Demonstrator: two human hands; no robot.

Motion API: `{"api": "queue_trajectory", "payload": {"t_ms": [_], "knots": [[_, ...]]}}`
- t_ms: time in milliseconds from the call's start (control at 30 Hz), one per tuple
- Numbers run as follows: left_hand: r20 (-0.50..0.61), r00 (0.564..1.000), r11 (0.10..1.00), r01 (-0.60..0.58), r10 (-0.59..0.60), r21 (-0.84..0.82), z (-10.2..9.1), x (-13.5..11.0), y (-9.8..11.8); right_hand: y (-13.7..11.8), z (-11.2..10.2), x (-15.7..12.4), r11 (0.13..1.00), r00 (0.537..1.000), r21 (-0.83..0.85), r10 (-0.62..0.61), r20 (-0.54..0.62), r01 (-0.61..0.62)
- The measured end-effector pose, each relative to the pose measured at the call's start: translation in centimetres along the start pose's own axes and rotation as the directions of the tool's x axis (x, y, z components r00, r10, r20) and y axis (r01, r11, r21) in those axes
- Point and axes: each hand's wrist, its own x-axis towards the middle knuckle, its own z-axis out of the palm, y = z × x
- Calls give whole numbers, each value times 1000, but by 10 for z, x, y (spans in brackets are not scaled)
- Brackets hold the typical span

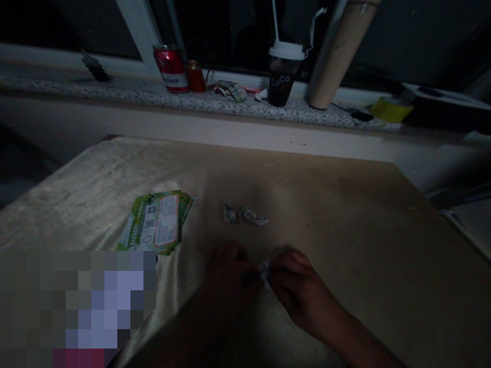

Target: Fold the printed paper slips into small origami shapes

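My left hand [230,278] and my right hand [297,289] meet low on the tan cloth-covered table [345,230]. Both pinch one small folded piece of paper [265,270] between their fingertips. The light is dim and the paper shows only as a pale scrap. Just beyond the hands lie two small folded paper pieces [245,214], side by side. To their left rests a stack of green printed leaflets [157,222], fanned slightly.
A stone windowsill [215,102] runs behind the table with a red can [171,69], a smaller red tin [196,76], crumpled wrappers [230,91], a dark drink cup with straw [283,74], a cardboard tube [339,51] and a yellow object [389,110]. A pixelated patch covers the lower left.
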Motion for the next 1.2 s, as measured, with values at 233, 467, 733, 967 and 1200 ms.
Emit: {"api": "queue_trajectory", "payload": {"t_ms": [233, 467, 733, 967, 1200], "knots": [[14, 998, 998, 54, -54, 20, -8, 4, -5, 4, 0, -1, 1000, 999, -14, 27, 19, -26], [-50, 998, 998, 38, -35, 51, -13, 2, -22, 6, -1, -4, 999, 1000, -47, 16, 2, -16], [-174, 975, 988, -147, 135, -55, 11, -14, -18, 17, -4, -9, 964, 965, -184, 152, -215, -193], [-133, 968, 976, -216, 211, -25, 19, -12, -22, 18, 2, -10, 940, 935, -201, 213, -285, -275], [-146, 959, 970, -245, 243, 7, 21, -14, -23, 15, 0, -5, 970, 937, 11, 238, -254, -244]]}}
